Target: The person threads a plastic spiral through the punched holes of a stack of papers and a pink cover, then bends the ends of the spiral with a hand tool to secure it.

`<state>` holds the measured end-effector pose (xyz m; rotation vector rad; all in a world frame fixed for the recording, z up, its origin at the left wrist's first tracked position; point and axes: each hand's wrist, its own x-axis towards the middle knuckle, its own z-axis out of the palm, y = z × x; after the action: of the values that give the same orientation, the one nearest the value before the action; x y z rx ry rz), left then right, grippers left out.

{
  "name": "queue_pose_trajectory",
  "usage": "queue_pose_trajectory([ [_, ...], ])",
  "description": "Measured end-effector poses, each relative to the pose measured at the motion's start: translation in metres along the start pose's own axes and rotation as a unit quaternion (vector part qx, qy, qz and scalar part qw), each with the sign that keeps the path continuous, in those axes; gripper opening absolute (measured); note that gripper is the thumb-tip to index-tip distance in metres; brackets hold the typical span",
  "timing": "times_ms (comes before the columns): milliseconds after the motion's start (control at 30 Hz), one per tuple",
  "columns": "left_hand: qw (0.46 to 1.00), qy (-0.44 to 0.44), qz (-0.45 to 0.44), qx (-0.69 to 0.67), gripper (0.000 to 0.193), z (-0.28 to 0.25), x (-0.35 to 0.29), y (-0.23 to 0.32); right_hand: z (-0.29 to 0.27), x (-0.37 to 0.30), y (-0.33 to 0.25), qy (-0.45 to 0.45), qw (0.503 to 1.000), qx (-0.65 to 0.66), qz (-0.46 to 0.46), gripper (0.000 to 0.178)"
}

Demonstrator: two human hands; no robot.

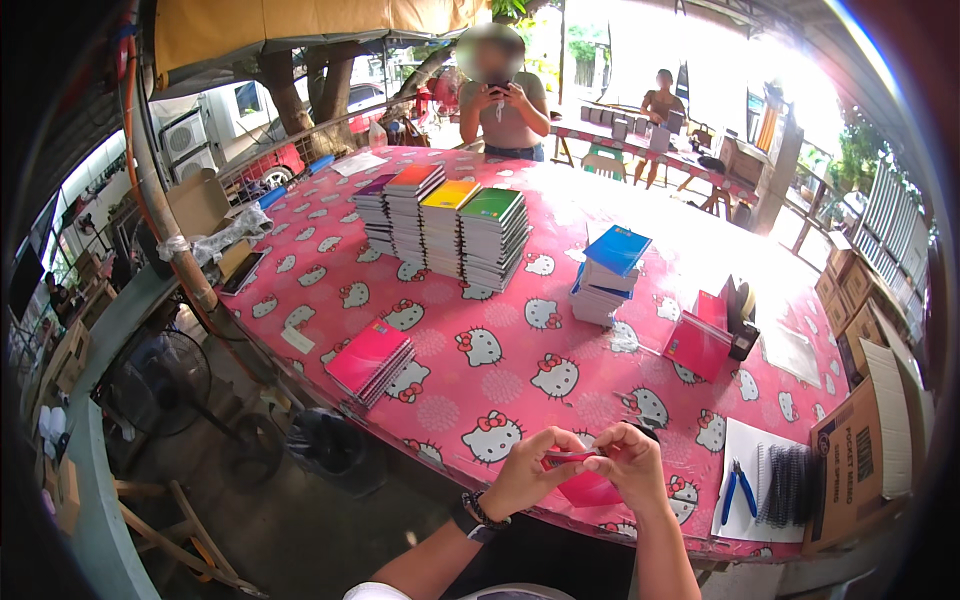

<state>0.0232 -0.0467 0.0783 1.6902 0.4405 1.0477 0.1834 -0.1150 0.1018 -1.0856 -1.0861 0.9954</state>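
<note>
Near the table's front edge, my left hand (532, 466) and my right hand (634, 464) meet with fingers pinched on a small pink notebook (568, 456), seen nearly edge-on. Just beneath them is a pink cover (590, 489); whether it belongs to the held piece I cannot tell. To the right of my right hand, blue-handled pliers (738, 490) and several black binding coils (786, 485) lie on a white sheet (738, 445). A short stack of pink spiral notebooks (370, 358) sits to the left. Other pink notebooks (697, 345) lean against a black holder-like object (743, 325).
Tall notebook stacks stand farther back: purple (375, 215), orange (415, 205), yellow (450, 225) and green (495, 240). Blue notebooks (612, 260) are piled right of them. A cardboard box (860, 455) borders the right side. Across the pink table (420, 320) stands a person (505, 115).
</note>
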Motion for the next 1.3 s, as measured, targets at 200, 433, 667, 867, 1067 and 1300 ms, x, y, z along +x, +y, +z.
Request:
queue_pose_trajectory([
  [200, 1.000, 0.030, 0.006, -0.007, 0.016, 0.004, -0.002, -0.001, 0.004, -0.004, -0.004, 0.003, 0.997, -0.079, -0.020, 0.016],
  [433, 0.996, 0.068, 0.000, 0.059, 0.017, 0.008, -0.004, -0.005, 0.027, -0.012, -0.006, 0.122, 0.945, -0.267, -0.145, 0.015],
  [667, 0.971, 0.062, 0.069, 0.221, 0.016, 0.001, -0.004, 0.005, 0.027, -0.009, -0.006, 0.065, 0.929, -0.316, -0.179, 0.017],
  [867, 0.966, 0.258, -0.031, 0.008, 0.028, -0.055, -0.002, 0.003, 0.024, -0.004, -0.016, 0.136, 0.891, -0.354, -0.250, 0.048],
  [1067, 0.845, 0.528, 0.034, -0.074, 0.031, -0.196, 0.001, -0.010, -0.062, -0.027, 0.015, 0.166, 0.862, -0.472, -0.085, 0.047],
  [1300, 0.763, 0.584, -0.088, 0.262, 0.031, -0.282, -0.011, -0.063, -0.059, -0.014, 0.051, 0.058, 0.812, -0.579, -0.043, 0.083],
])
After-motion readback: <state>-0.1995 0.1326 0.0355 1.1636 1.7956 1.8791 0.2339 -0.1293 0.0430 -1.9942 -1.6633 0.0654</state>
